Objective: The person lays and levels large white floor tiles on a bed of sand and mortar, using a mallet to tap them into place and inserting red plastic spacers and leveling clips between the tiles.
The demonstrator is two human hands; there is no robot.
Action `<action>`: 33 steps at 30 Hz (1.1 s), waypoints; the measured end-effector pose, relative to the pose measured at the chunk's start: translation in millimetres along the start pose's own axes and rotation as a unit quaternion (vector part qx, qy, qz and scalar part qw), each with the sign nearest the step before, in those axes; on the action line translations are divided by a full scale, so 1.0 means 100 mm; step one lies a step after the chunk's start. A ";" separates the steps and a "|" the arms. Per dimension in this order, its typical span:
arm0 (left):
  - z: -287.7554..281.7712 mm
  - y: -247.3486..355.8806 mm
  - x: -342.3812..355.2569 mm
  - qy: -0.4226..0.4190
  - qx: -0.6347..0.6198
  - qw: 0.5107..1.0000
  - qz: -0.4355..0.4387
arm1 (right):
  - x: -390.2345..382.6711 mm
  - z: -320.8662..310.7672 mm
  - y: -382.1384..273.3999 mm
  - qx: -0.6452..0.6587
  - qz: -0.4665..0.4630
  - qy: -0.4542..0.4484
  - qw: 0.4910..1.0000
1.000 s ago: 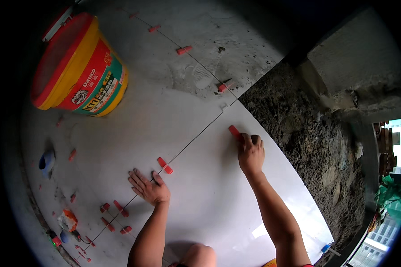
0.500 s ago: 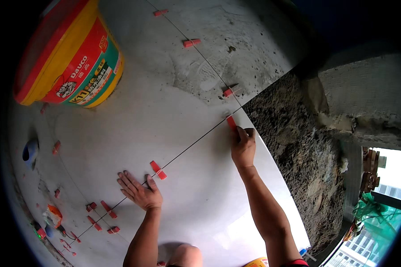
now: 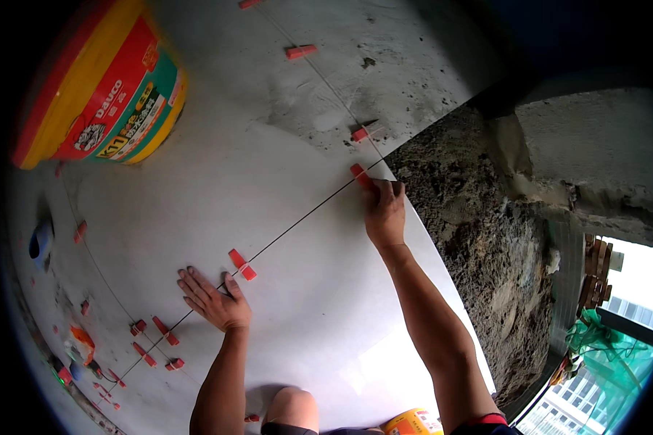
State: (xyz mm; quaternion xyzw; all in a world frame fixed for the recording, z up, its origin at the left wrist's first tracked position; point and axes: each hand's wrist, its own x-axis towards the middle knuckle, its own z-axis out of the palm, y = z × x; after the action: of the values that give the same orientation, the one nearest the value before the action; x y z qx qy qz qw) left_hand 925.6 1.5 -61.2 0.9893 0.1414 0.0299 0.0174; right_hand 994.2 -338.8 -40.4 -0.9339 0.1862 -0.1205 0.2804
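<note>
Along a dark joint between large pale tiles (image 3: 297, 319), several red tile-leveling wedges sit in thin white clips. My right hand (image 3: 386, 217) pinches the thick end of a red leveling wedge (image 3: 359, 173) near the tile corner. That wedge lies across the joint at its clip, its narrow end past the line. Spread flat across the same joint, my left hand (image 3: 218, 303) presses on the tiles with fingers apart, holding nothing. Just right of its thumb, a second wedge (image 3: 242, 264) straddles the joint.
A red and yellow bucket (image 3: 116, 101) stands at the upper left. Rough bare ground (image 3: 479, 254) borders the tiles on the right, below a concrete block (image 3: 595, 138). A blue hollow object (image 3: 42, 243) lies far left. Another yellow container (image 3: 413, 423) is at the lower edge.
My right hand has pushed the wedge farther through its clip, so its tip now passes over the joint. My left hand stays flat. The whole view has shifted slightly.
</note>
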 end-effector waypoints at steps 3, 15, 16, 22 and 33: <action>0.01 -0.14 0.03 0.023 0.009 1.000 0.003 | 0.00 -0.07 -0.17 -0.040 0.137 -0.026 0.989; -0.08 -0.08 0.07 -0.015 -0.006 1.000 0.001 | 0.70 -0.18 -0.57 0.084 0.535 -0.332 0.772; -0.08 -0.09 0.06 -0.018 -0.012 1.000 0.000 | 0.70 -0.16 -0.57 0.072 0.532 -0.335 0.774; -0.09 -0.06 0.04 -0.036 -0.043 0.998 0.004 | 0.54 -0.01 -0.42 0.013 0.504 -0.265 0.822; -0.06 -0.18 0.02 0.046 -0.026 0.999 0.012 | 0.46 0.19 -0.52 0.046 0.468 -0.263 0.843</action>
State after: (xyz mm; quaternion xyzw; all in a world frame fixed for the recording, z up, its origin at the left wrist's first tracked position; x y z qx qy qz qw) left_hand 922.0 19.8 -55.6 0.9877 0.1294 0.0796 0.0361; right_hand 1056.9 -308.4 -20.6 -0.7187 0.5147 0.2663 0.3842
